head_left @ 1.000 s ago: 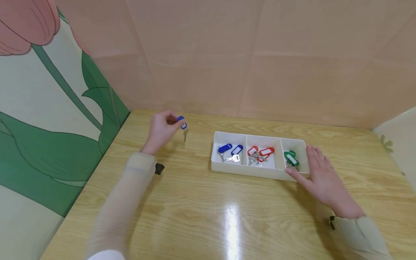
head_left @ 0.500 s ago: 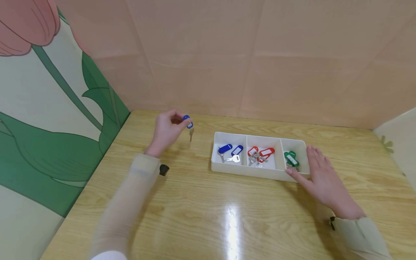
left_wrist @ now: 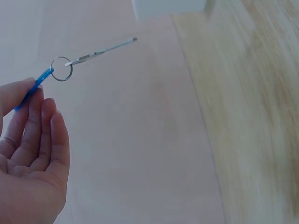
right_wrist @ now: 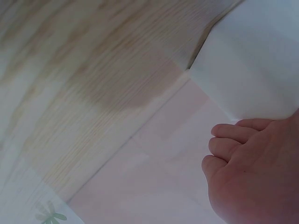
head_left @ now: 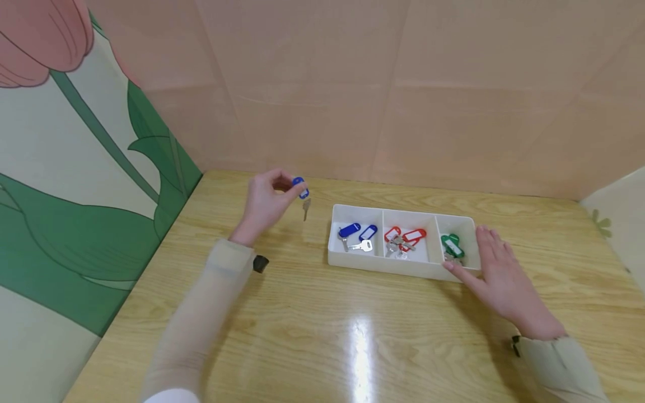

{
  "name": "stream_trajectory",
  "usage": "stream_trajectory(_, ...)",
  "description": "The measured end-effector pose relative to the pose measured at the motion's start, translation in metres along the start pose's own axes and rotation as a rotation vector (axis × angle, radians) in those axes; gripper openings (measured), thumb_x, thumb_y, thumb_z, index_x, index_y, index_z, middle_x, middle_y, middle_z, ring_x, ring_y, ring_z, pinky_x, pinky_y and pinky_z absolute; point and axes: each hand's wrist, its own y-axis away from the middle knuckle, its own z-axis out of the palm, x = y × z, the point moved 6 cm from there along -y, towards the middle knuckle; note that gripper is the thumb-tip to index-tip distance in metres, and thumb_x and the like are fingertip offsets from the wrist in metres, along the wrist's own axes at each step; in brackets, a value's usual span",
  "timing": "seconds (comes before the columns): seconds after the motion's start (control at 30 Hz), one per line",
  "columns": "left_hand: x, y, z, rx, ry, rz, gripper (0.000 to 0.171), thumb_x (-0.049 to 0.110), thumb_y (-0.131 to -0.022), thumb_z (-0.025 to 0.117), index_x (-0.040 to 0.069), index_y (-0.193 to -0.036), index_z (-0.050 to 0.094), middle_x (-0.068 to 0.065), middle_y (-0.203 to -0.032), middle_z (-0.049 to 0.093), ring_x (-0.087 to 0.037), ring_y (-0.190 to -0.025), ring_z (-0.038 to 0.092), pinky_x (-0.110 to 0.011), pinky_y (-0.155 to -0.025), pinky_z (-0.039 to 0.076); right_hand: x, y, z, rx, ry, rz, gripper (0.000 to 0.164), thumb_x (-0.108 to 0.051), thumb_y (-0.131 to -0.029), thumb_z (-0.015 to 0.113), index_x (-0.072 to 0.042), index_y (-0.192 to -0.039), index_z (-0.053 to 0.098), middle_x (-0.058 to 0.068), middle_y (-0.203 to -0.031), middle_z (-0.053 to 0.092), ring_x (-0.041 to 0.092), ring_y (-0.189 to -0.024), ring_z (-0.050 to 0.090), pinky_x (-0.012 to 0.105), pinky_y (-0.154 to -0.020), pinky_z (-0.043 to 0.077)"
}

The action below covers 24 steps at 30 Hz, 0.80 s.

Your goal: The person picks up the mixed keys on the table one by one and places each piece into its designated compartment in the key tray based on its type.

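Observation:
Above the table, my left hand [head_left: 267, 201] pinches a blue key tag [head_left: 300, 188] between thumb and fingers. A key [head_left: 306, 210] dangles from it; a thin metal ring [left_wrist: 61, 69] joins the two in the left wrist view. To the right stands a white three-part tray [head_left: 383, 267]. Blue key tags [head_left: 349, 230] with keys lie in its left compartment, red key tags [head_left: 414, 235] in the middle, green key tags [head_left: 453, 246] at the right. My right hand [head_left: 506, 282] rests with straight fingers along the tray's right end, its thumb at the front rim.
The wooden table [head_left: 282, 336] runs back to a pinkish wall covering [head_left: 312, 112]. A wall with a painted flower [head_left: 101, 134] borders the left side, and a pale wall [head_left: 620, 224] stands at the right.
My left hand has moved right with the blue key tag and its hanging key, closer to the tray. The right hand and tray have stayed in place.

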Motion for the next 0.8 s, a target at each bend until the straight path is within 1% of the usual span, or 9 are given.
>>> stream_trajectory(0.3, 0.013, 0.000, 0.005, -0.019, 0.016, 0.002, 0.016, 0.022, -0.092, 0.080, 0.008, -0.093, 0.072, 0.001, -0.088, 0.071, -0.014, -0.083, 0.066, -0.032, -0.078, 0.056, -0.002, 0.000, 0.000, 0.003, -0.005, -0.001, 0.102, -0.048, -0.099, 0.063, 0.007, -0.159, 0.000, 0.035, -0.162, 0.003, 0.046, -0.151, -0.003, 0.047, -0.121, -0.010)
stream_trajectory(0.43, 0.019, 0.000, 0.009, -0.017, 0.035, 0.022, 0.016, 0.020, -0.091, 0.080, 0.007, -0.093, 0.072, 0.000, -0.088, 0.072, -0.014, -0.082, 0.066, -0.032, -0.077, 0.056, -0.002, 0.001, -0.001, 0.007, -0.007, -0.003, 0.102, -0.048, -0.099, 0.063, 0.006, -0.159, 0.000, 0.036, -0.161, 0.005, 0.046, -0.150, -0.002, 0.047, -0.121, -0.009)
stream_trajectory(0.57, 0.026, 0.001, 0.015, -0.025, 0.074, 0.043, 0.016, 0.020, -0.091, 0.081, 0.007, -0.093, 0.072, 0.000, -0.087, 0.071, -0.014, -0.081, 0.066, -0.031, -0.076, 0.057, -0.002, 0.000, -0.001, 0.010, -0.004, -0.003, 0.103, -0.048, -0.099, 0.063, 0.007, -0.159, 0.001, 0.037, -0.161, 0.006, 0.047, -0.150, 0.000, 0.047, -0.121, -0.009)
stream_trajectory(0.8, 0.040, 0.002, 0.020, -0.027, 0.102, 0.057, 0.016, 0.022, -0.091, 0.081, 0.008, -0.091, 0.072, 0.002, -0.086, 0.072, -0.014, -0.081, 0.066, -0.032, -0.074, 0.056, -0.002, 0.001, 0.000, 0.001, -0.008, 0.005, 0.103, -0.049, -0.099, 0.063, 0.007, -0.159, 0.000, 0.036, -0.161, 0.004, 0.046, -0.151, -0.002, 0.047, -0.121, -0.010)
